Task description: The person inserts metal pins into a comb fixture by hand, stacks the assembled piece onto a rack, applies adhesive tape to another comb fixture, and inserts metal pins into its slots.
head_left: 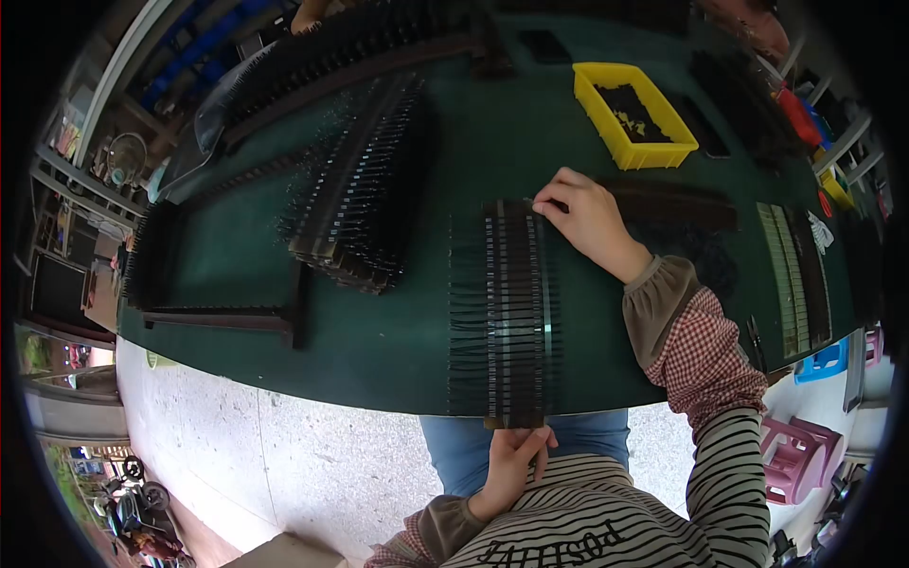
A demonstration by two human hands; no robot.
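A long dark strip assembly [516,312] with rows of thin wires sticking out on both sides lies on the green table [379,355], reaching to its front edge. My left hand [511,466] holds the near end of it, fingers closed, just beyond the table edge. At the far right corner of the strip, my right hand [585,216] has thumb and forefinger pinched together; whatever is between them is too small to make out. To the left lies a stack of similar wired strips [355,189].
A yellow bin [632,123] with small dark pieces stands at the back right. Dark racks [222,320] occupy the left side. Pale strips [786,275], pliers [755,341] and a phone [705,125] lie at the right. Parts of other people show at the far side.
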